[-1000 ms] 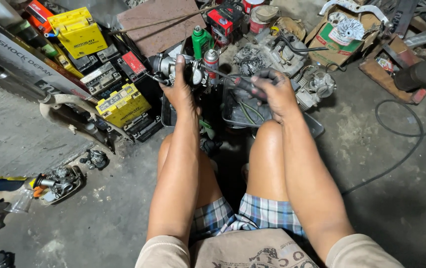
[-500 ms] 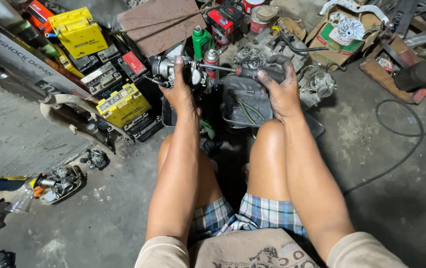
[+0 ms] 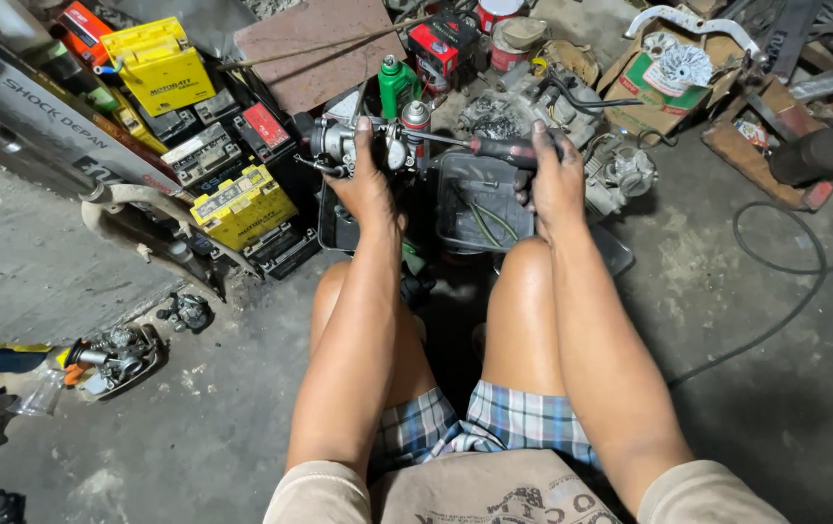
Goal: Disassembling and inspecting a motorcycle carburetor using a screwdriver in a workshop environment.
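Observation:
My left hand (image 3: 368, 184) grips a small metal carburettor (image 3: 339, 144) held up over a dark plastic tray (image 3: 479, 209). My right hand (image 3: 554, 180) is closed on the dark red handle of a screwdriver (image 3: 499, 148). Its thin shaft runs left and its tip meets the carburettor's side. Both arms stretch forward over my bare knees. I sit on the concrete floor in checked shorts.
Yellow and black batteries (image 3: 242, 209) are stacked at the left, next to a green bottle (image 3: 395, 85). Engine parts (image 3: 620, 170) lie right of the tray. A cardboard box (image 3: 673, 78), a black cable (image 3: 785, 291) and loose carburettor pieces (image 3: 111, 357) surround me.
My right hand has left the tray and lifted the screwdriver level, bringing its tip to the carburettor. The left hand has kept the carburettor in place.

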